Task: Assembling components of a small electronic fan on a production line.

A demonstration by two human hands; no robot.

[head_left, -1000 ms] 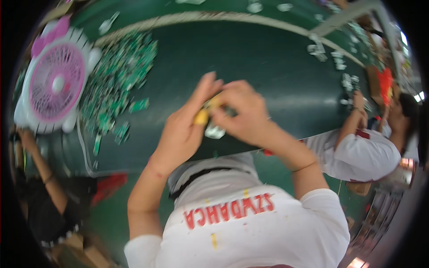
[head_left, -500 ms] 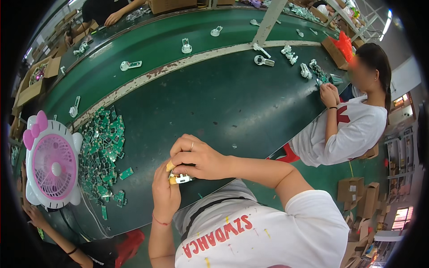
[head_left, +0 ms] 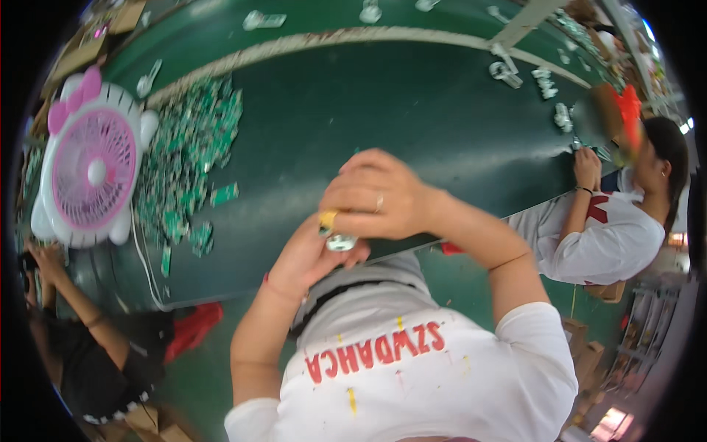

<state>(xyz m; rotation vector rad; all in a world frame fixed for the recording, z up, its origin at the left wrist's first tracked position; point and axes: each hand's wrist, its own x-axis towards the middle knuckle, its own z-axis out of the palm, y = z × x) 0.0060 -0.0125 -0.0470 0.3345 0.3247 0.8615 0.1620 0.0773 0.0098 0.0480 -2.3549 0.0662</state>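
Locating a small white part (head_left: 341, 244) at the centre, partly covered, close by the near edge of a dark green worktop (head_left: 309, 103). Found left hand (head_left: 306, 256) closed about the part from seven o'clock, with fingers curled beneath. Found right hand (head_left: 387, 197) arched over from one o'clock, with fingers bent across the left and a ring (head_left: 379, 202) on one finger; cannot tell the grip of its hidden fingertips. Noted a yellow patch (head_left: 328, 219) just beside the part towards eleven o'clock; cannot tell finger cover from component. Recorded, taking the hands as clock centre, a dense heap of green circuit boards (head_left: 193, 147) at ten o'clock, with one loose board (head_left: 224, 194) just beside its nearer side. Recorded a pink-and-white fan (head_left: 96, 172) past the heap, between nine and ten. Observed white assemblies (head_left: 504, 74) on the worktop between one and two o'clock, and further white pieces (head_left: 370, 10) beyond a pale rail (head_left: 331, 34) towards twelve. Observed a co-worker in white (head_left: 615, 243) at three o'clock, and another person in black (head_left: 96, 376) at eight.
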